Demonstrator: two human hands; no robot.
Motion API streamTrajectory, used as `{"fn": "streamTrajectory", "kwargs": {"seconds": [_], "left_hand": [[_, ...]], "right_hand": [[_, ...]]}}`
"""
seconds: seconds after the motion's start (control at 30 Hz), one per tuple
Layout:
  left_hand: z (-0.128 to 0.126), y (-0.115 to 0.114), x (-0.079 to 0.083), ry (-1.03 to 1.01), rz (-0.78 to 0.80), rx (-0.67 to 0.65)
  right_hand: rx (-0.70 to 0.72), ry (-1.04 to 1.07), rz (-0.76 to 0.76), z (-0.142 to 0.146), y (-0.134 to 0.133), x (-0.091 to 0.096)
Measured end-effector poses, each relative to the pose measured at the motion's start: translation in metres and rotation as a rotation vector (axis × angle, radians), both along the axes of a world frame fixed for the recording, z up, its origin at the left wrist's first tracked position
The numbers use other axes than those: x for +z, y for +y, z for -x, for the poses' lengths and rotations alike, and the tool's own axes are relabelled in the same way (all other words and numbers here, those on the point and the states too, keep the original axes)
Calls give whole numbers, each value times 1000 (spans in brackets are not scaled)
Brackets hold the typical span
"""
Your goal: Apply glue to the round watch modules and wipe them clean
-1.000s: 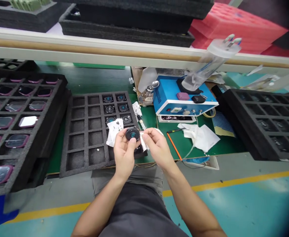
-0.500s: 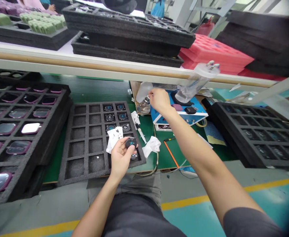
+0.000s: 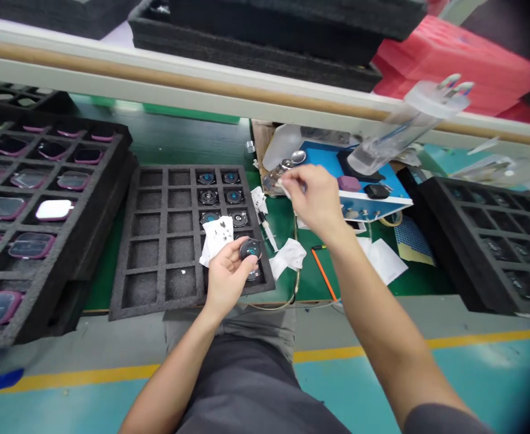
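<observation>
My left hand grips a round black device with a teal centre, holding it just above a black foam tray of square pockets. Several similar round devices sit in that tray's pockets. A crumpled white wipe lies on the tray next to my left hand. My right hand is raised at a small glass bottle with a metal top, pinching a small white scrap at the fingertips. Another white wipe lies on the green mat, apart from both hands.
A foam tray of pink-rimmed glass pieces stands to the left, and a dark foam tray to the right. Behind my right hand are a blue machine and a clear plastic cylinder. A pale shelf rail crosses above.
My right hand has left the wipe on the mat and moved up to the glass bottle. My left hand still holds the round device. The view has shifted slightly.
</observation>
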State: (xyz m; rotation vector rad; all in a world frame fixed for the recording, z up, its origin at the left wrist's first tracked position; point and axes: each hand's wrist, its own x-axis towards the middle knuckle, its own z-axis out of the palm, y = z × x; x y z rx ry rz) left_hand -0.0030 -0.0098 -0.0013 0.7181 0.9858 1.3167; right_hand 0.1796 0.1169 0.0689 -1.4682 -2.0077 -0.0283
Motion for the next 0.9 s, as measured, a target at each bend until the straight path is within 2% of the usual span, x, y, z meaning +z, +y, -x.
{"fn": "streamTrajectory", "kwargs": {"seconds": [0.13,0.23,0.3,0.4,0.47,0.57,0.67,0.73,0.8,0.9], "left_hand": [[-8,-2,-4,113,-46,65],[-11,-5,-12,278,-123,67],[-12,-8,-16,375,-169,81],[-13,-12,-21,461,-218,108],[-14,-13,-22,524,-247,112],[-16,-14,-22,610,-297,123],[-16,-13,-23,684,-360,128],[-16,-13,-23,727,-379,131],[-16,-13,-23,746,-386,148],[-17,-14,-22,741,-407,171]], "right_hand": [[150,211,-30,26,-96,-18],[240,202,-58,47,-126,-36],[243,175,-78,49,-123,-47],[89,151,-74,29,-106,-57],[12,159,-66,12,-101,-57],[35,200,-75,6,-112,-51],[139,189,-122,22,-126,-49],[195,146,-136,30,-126,-52],[162,101,-127,27,-117,-59],[72,78,-75,7,-103,-65]]}}
